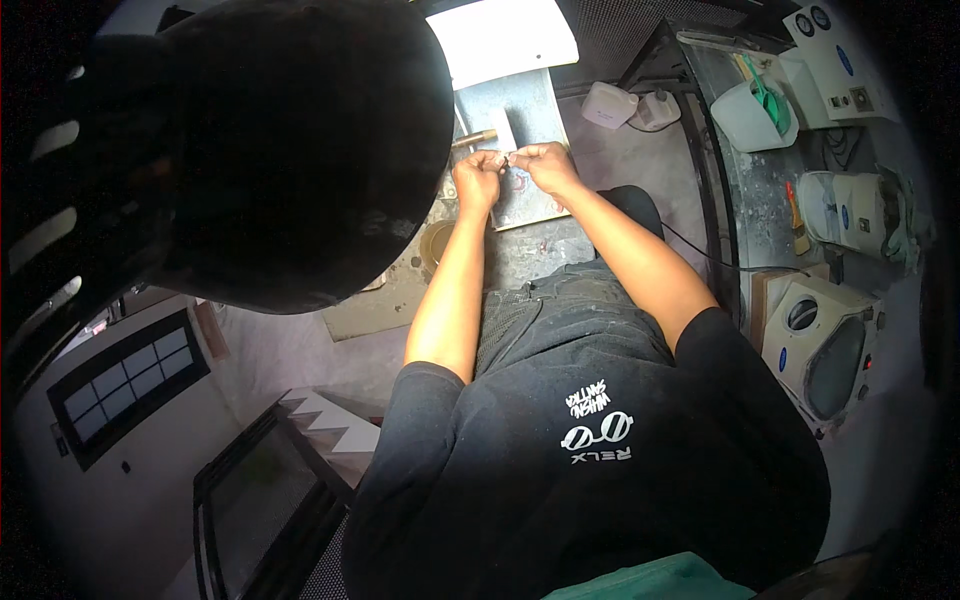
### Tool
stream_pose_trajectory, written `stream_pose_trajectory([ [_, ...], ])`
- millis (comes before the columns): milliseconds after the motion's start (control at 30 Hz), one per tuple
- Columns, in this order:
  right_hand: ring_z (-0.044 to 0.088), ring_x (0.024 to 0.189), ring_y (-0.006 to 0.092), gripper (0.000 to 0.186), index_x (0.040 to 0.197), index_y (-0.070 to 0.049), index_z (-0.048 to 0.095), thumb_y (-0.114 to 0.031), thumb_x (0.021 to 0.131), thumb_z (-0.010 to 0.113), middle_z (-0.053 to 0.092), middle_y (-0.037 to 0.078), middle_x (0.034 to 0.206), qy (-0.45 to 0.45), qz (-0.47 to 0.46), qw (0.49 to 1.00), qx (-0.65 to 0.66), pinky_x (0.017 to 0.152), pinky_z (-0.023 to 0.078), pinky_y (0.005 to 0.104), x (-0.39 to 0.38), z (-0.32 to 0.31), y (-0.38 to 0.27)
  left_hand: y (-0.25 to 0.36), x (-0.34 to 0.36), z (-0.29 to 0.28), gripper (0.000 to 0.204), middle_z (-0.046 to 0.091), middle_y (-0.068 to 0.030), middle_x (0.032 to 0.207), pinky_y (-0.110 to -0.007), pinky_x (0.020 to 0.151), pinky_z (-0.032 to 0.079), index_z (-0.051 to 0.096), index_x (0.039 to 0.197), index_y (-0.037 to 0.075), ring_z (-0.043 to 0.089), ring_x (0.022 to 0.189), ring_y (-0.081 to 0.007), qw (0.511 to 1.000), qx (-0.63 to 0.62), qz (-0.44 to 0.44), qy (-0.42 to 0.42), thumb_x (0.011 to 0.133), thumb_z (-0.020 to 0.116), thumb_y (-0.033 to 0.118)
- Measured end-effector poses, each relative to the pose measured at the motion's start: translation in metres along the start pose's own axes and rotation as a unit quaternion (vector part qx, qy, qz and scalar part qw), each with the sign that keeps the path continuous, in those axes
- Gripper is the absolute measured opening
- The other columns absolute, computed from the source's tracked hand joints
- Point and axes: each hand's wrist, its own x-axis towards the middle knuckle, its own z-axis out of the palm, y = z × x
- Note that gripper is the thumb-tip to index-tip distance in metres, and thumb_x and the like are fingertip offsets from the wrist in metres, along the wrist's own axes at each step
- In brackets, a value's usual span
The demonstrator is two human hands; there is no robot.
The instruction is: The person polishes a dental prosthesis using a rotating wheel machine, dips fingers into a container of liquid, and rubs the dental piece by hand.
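Left hand (478, 178) and right hand (545, 163) are pretty much fingertip to fingertip, both pinched shut on some tiny piece (507, 155) between them, too small to make out. They're hovering over a grey metal plate (530, 115) on the bench (610, 150). Just past the fingers there's a small white tool with a wooden handle (485, 136). Further out beyond the right hand sit two little white containers (630, 107), then a white tub (750, 115) with green tools in it.
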Motion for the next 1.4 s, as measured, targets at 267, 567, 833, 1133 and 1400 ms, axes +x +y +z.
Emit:
stream_pose_trajectory([
  [267,0.055,0.066,0.0073,0.013,0.084,0.001,0.068,-0.011,0.078,0.065,0.066,0.003,0.074,-0.009,0.001,1.000,0.021,0.061,0.044,0.0243,-0.001,0.001,0.004,0.007,-0.012,0.000,0.010,0.064,-0.0140,0.069,-0.032,0.059,0.045,0.067,0.083,0.003,0.062,0.060,-0.0215,0.967,0.117,0.200,0.104,0.074,0.064,0.006],
  [567,0.052,0.060,0.0065,0.014,0.083,0.001,0.068,-0.012,0.078,0.065,0.064,0.002,0.071,0.004,0.013,0.999,0.042,0.054,0.042,0.0242,0.009,0.004,0.011,0.003,0.000,0.002,0.007,0.064,-0.0099,0.063,-0.028,0.056,0.045,0.067,0.080,0.002,0.059,0.055,-0.0153,0.992,0.096,0.071,0.050,0.076,0.063,0.005],
  [833,0.053,0.060,0.0066,0.014,0.081,0.002,0.067,-0.012,0.080,0.064,0.064,0.003,0.071,0.012,0.023,0.999,0.024,0.055,0.043,0.0244,-0.001,0.005,-0.003,-0.006,0.004,0.000,0.008,0.064,-0.0085,0.063,-0.027,0.056,0.046,0.067,0.081,0.001,0.058,0.055,-0.0128,0.992,0.078,0.090,0.041,0.076,0.063,0.005],
  [1133,0.057,0.070,0.0080,0.015,0.086,0.002,0.067,-0.011,0.080,0.064,0.066,0.005,0.077,0.000,-0.014,1.000,0.025,0.066,0.045,0.0238,-0.002,-0.001,0.007,0.000,-0.007,0.004,0.008,0.065,-0.0118,0.070,-0.029,0.060,0.047,0.066,0.081,0.000,0.062,0.062,-0.0174,0.978,0.090,0.165,0.087,0.075,0.064,0.004],
  [1400,0.058,0.074,0.0091,0.015,0.088,0.002,0.067,-0.010,0.080,0.063,0.067,0.005,0.080,-0.002,0.015,1.000,0.015,0.069,0.046,0.0247,0.000,-0.004,0.000,0.003,-0.023,0.015,0.009,0.066,-0.0140,0.076,-0.029,0.063,0.047,0.067,0.082,-0.001,0.063,0.068,-0.0200,0.977,0.054,0.151,0.142,0.075,0.065,0.004],
])
